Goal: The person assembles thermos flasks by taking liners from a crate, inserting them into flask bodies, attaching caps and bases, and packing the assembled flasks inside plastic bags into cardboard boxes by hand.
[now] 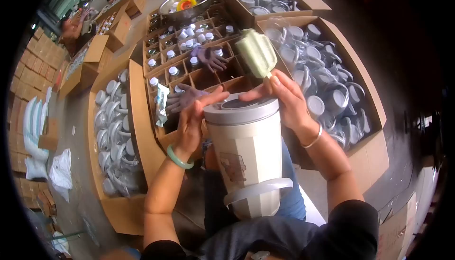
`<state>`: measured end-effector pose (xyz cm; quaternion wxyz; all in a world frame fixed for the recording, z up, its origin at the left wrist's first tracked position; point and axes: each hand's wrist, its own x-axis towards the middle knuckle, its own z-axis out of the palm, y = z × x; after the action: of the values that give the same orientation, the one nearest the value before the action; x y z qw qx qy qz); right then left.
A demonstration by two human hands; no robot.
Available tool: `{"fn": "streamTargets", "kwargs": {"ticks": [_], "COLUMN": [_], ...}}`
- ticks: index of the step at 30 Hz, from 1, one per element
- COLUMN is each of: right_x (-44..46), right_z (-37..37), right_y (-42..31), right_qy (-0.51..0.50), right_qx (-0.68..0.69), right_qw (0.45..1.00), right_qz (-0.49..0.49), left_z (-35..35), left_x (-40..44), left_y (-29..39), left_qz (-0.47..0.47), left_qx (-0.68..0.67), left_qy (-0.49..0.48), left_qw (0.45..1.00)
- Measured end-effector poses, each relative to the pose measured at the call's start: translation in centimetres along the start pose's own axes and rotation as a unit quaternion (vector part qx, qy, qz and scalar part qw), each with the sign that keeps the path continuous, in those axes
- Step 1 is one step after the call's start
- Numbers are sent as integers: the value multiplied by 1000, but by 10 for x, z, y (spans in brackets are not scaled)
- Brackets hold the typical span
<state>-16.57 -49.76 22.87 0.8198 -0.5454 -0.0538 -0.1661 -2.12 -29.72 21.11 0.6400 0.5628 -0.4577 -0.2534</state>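
Note:
A large cream tumbler (251,158) stands upright at my lap, with a grey lid (244,116) on top and a pale carry handle (258,190) hanging around its lower part. My left hand (193,122) rests against the left side of the lid, its fingers stretched over the rim. My right hand (288,99) pinches the stick of a pale green ice pop (258,53) above the lid's right side. One finger of that hand reaches onto the lid top. A small printed picture (232,166) shows on the tumbler's front.
Ahead is a divided carton (189,77) of white-capped bottles, with purple gloves (210,59) and a torn wrapper (162,104) on it. A metal bowl (187,1) sits behind. Cartons of grey lidded parts flank me at left (137,151) and right (374,91). Another person (73,32) is far left.

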Motion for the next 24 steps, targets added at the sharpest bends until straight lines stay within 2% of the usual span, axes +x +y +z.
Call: {"fn": "streamTargets", "kwargs": {"ticks": [2, 3, 6, 7, 9, 10, 11, 13, 15, 17, 18, 19, 20, 21, 23, 24], "right_x": [-1, -1, 1, 3, 9, 9, 9, 10, 5, 0, -6, -12, -11, -9, -4, -2], "right_z": [-6, -10, -17, -19, -18, -17, -15, -8, 9, 34, 45, 52, 56, 54, 49, 44], "right_y": [12, 18, 38, 45, 48, 40, 33, 15, -9, -15, -33, -47, -45, -46, -47, -41], "right_qy": [8, 4, 17, 31, 45, 43, 40, 23, 46, 98, 83, 65, 50, 53, 48, 43], "right_qx": [28, 47, 110, 153, 170, 164, 158, 139, -5, -3, -195, -380, -392, -394, -363, -344], "right_qw": [1000, 999, 993, 986, 984, 986, 986, 989, 998, 995, 977, 923, 917, 916, 931, 937], "right_qz": [-10, -27, -47, -51, -38, -5, 27, 38, 50, 22, 15, 9, -53, -55, -13, -32], "left_z": [4, 8, 26, 32, 37, 33, 29, 17, 8, 11, 24, 19, 15, 13, 13, 12], "left_x": [0, 0, 4, 5, 4, 4, 3, 1, -2, -1, -1, 4, 10, 15, 12, 14], "left_y": [19, 28, 55, 63, 74, 66, 57, 35, 10, -21, -24, -40, -55, -47, -40, -37], "left_qz": [52, 54, 112, 111, 101, 107, 106, 104, 30, 17, -61, -54, -54, -69, -110, -123], "left_qx": [147, 145, 344, 343, 449, 400, 404, 226, 4, -195, -315, -373, -425, -439, -414, -407], "left_qy": [34, 31, 91, 92, 51, 81, 83, 69, -9, -16, 33, -35, -104, -154, -74, -60], "left_qw": [987, 987, 928, 928, 886, 907, 905, 966, 999, 980, 946, 925, 897, 883, 901, 903]}}
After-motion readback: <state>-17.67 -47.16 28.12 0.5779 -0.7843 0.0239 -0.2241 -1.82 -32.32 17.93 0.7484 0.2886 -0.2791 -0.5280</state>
